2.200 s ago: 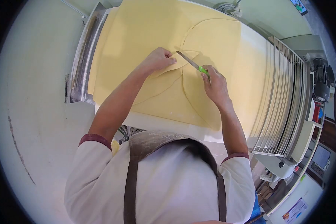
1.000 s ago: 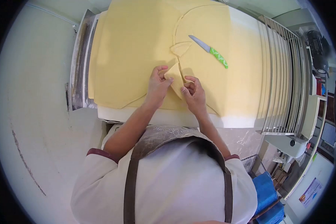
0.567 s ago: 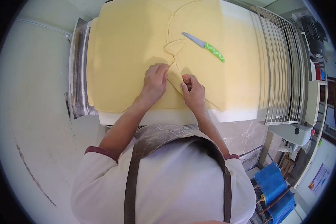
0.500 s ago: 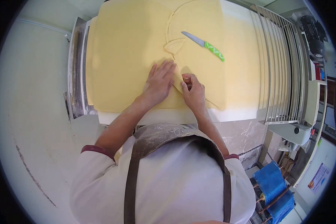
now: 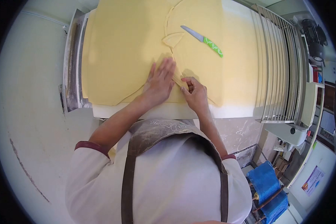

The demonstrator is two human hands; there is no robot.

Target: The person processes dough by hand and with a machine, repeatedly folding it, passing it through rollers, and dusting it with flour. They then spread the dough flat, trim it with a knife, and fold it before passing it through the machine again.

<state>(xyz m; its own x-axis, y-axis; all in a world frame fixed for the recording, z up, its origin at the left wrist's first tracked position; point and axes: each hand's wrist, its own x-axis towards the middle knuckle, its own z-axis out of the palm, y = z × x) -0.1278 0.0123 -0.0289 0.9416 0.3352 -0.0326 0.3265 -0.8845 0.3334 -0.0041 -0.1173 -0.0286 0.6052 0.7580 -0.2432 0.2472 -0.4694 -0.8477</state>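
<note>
A broad sheet of pale yellow dough (image 5: 115, 56) covers much of the white work table, with a curved cut or seam line running down its middle. My left hand (image 5: 161, 80) lies flat on the dough beside this line, fingers stretched out. Just right of it, my right hand (image 5: 195, 93) has its fingers curled, pinching the dough's edge near the table's front; the exact grip is partly hidden. Beyond my hands sits a small triangular dough flap (image 5: 173, 39) on the seam. A knife (image 5: 212, 46) with a green patterned handle rests on the dough, blade pointing left.
At the table's right stands a metal bar rack (image 5: 282, 71), part of a machine with a motor (image 5: 313, 39). A metal-edged frame (image 5: 74, 63) borders the left end. Blue cloth (image 5: 267, 183) hangs at lower right. The white table edge (image 5: 235, 112) runs close to my apron.
My right hand has drawn slightly toward my body along the dough, and my left hand has shifted a little the same way. The whole view has tilted slightly; the knife stays put.
</note>
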